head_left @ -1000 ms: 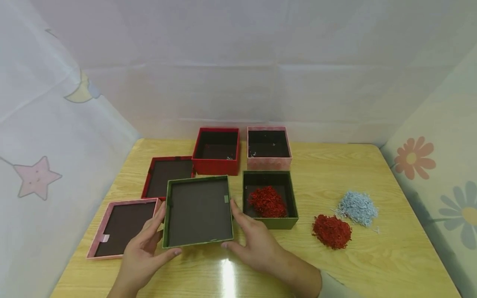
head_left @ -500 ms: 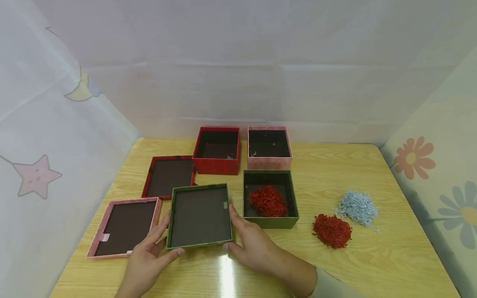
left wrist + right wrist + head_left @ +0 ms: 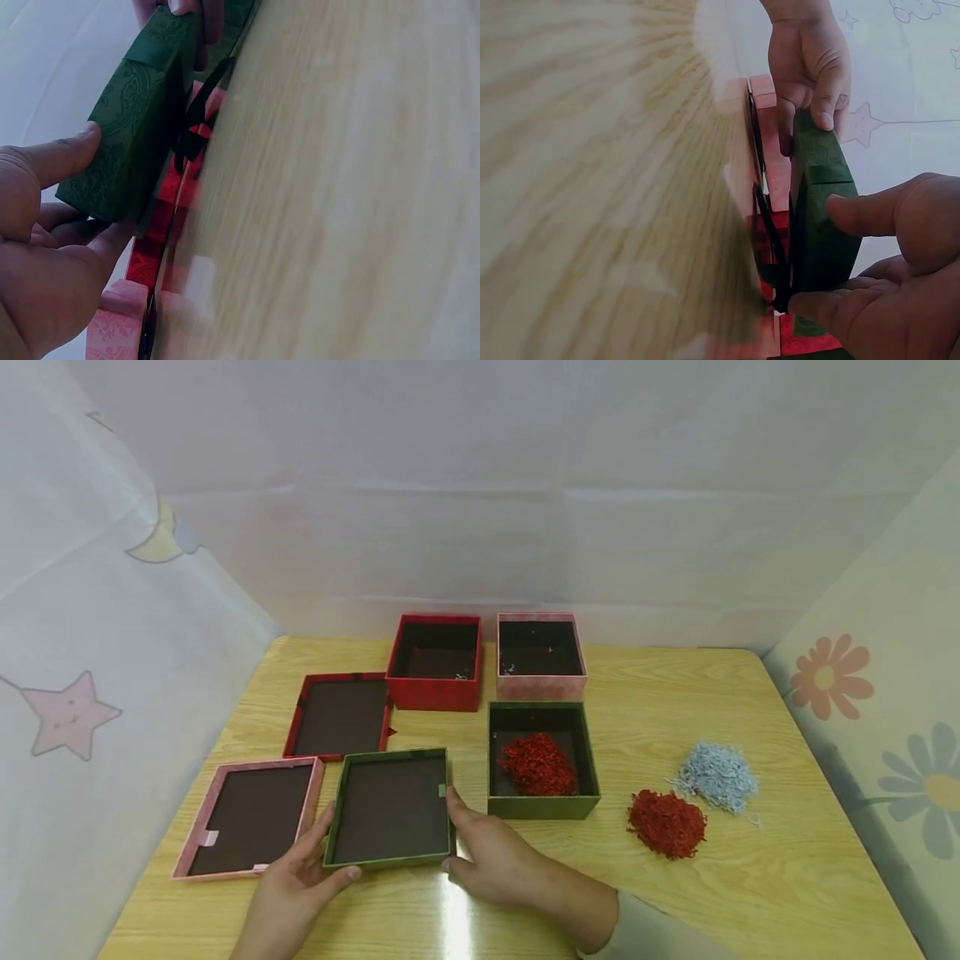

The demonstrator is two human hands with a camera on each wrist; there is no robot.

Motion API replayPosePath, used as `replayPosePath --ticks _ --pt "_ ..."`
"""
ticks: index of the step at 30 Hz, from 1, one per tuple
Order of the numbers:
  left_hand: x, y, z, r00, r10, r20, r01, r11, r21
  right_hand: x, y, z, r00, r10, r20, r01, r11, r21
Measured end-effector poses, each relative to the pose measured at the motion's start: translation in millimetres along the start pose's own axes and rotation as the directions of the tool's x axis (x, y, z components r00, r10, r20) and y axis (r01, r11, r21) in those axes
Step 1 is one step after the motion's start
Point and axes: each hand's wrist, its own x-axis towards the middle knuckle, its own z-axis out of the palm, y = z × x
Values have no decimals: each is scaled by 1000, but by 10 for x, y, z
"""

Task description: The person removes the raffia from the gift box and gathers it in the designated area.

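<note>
Both hands hold a square green box lid point(image 3: 390, 806), its dark inside facing up. At its left near corner my left hand point(image 3: 288, 889) grips it, thumb against the near side. My right hand point(image 3: 498, 860) grips the right near corner in the same manner. In the left wrist view a dark ribbon point(image 3: 193, 139) hangs beneath the lid, which is a little above the table. Right of the lid stands the green box point(image 3: 543, 808) with a heap of red paper shreds point(image 3: 538, 765) in it. Fingers under the lid are partly hidden.
A pink lid point(image 3: 251, 818) and a red lid point(image 3: 341, 718) lie at the left, insides up. Behind stand a red box point(image 3: 435, 695) and a pink box point(image 3: 542, 687), with a few scraps inside. Red shreds point(image 3: 667, 824) and pale blue shreds point(image 3: 718, 777) lie at the right.
The green lid has come down and toward the table's near side, also shifting slightly left in the last half second. Both hands keep their grip and move with it.
</note>
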Motion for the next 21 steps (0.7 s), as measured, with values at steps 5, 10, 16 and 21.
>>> replayPosePath --ticks 5,10,16,21 --pt "-2 -27 -34 1000 -24 -1 24 999 30 31 -12 18 999 3 35 -2 1000 -29" --pt "15 -30 -14 995 -95 -5 95 993 67 69 0 26 999 -3 46 6 997 -75" --pt "31 10 -12 994 -108 5 106 982 153 113 -12 50 998 27 63 -20 994 -107" --pt "34 33 -28 985 -165 40 156 973 173 134 -38 54 997 44 64 -35 991 -132"
